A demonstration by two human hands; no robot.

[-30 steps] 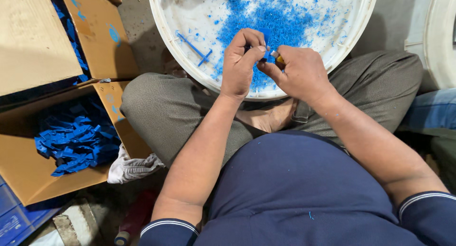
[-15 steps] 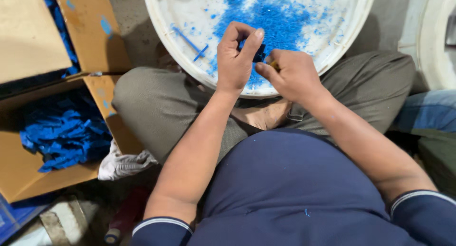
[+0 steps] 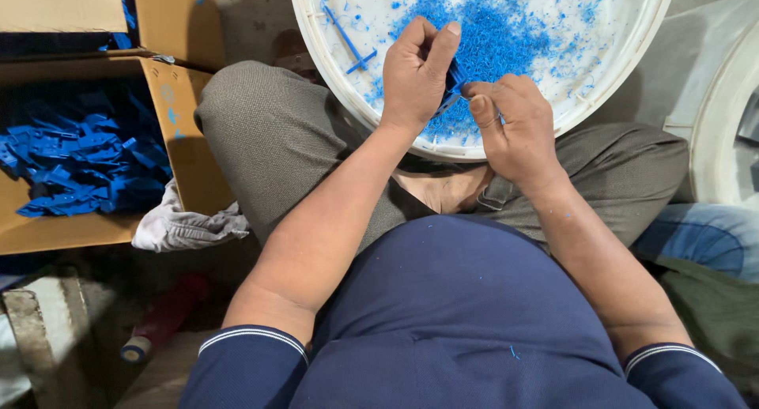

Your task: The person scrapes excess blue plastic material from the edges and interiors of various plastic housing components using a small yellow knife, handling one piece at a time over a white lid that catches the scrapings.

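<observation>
Over the near rim of the wide white round plastic tray [image 3: 632,69], both hands meet. The left hand [image 3: 415,81] is curled shut around a small blue plastic piece [image 3: 454,83], thumb up, fingers folded over it so that only a sliver of blue shows between the two hands. The right hand [image 3: 514,128] pinches in against the same piece from the side, thumb pressed forward; whether it holds a small tool I cannot tell, the fingers hide it. The piece sits just above the heap of fine blue plastic shavings [image 3: 490,30] spread across the tray's floor. A thin blue plastic strip with a cross-bar [image 3: 348,41] lies loose on the tray to the left of the hands.

Judgement: trimming or scraping of the held piece is mid-way, waste falling into the tray. The next move seems to call for a steady hold by the left hand while the right works along the edge, kept above the tray.

Further out: the person sits cross-legged, the tray resting on the knees. To the left stands an open brown cardboard box [image 3: 178,132] filled with tangled blue plastic parts [image 3: 79,164]; a crumpled grey cloth [image 3: 178,227] lies beside it.
</observation>
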